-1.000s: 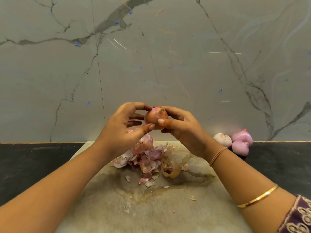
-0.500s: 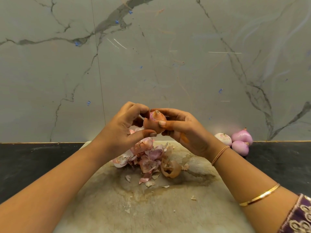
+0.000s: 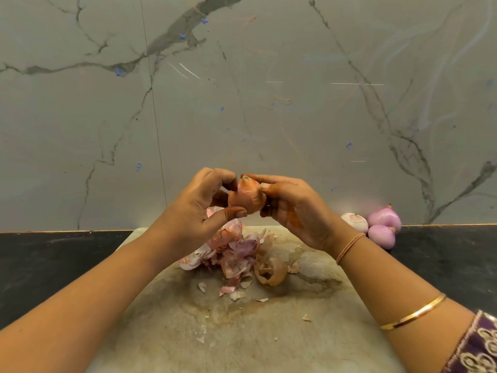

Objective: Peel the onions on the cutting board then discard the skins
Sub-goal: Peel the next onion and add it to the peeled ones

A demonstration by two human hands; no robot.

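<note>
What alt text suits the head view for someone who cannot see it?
A left hand and right hand grip a brown-skinned onion above a cutting board strewn with skins. Three peeled onions sit on the dark counter at right.

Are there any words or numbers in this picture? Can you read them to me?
No words, numbers or signs can be read anywhere.
The small blue marks on the grey veined marble wall are too small to read as letters.
The purple sleeve shows pale embroidered loops, not writing.
The brown-skinned onion, held by the left hand and the right hand, bears no sticker.
</note>
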